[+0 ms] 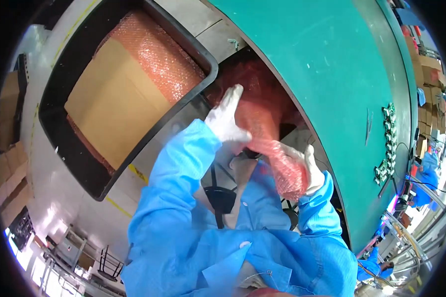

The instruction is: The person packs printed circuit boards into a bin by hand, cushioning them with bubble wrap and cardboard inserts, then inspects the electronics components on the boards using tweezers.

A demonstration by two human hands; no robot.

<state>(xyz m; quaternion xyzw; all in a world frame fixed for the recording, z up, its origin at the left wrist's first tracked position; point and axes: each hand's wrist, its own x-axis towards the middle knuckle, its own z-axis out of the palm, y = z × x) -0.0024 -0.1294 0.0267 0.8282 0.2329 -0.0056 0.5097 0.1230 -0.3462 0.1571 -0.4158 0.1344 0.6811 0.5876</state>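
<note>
A length of pink bubble wrap point(260, 121) stretches between my hands, over my lap and beside the table edge. My right hand point(308, 169), in a white glove, grips its bunched near end, with the fingers partly hidden behind the wrap. My left hand point(227, 116), also gloved, has its fingers stretched out and thumb apart along the left side of the wrap. More of the reddish material lies blurred in the shadow beyond, in what looks like a dark container point(233, 62) partly under the table. Whether anything is inside the wrap I cannot tell.
To my left stands a black bin point(203, 54) holding pink bubble wrap bundles and a brown cardboard sheet point(119, 104). The green-topped table point(322, 54) curves along my right. On it lie several small green circuit boards point(389, 136) and tweezers point(368, 126). Co-workers sit at far right.
</note>
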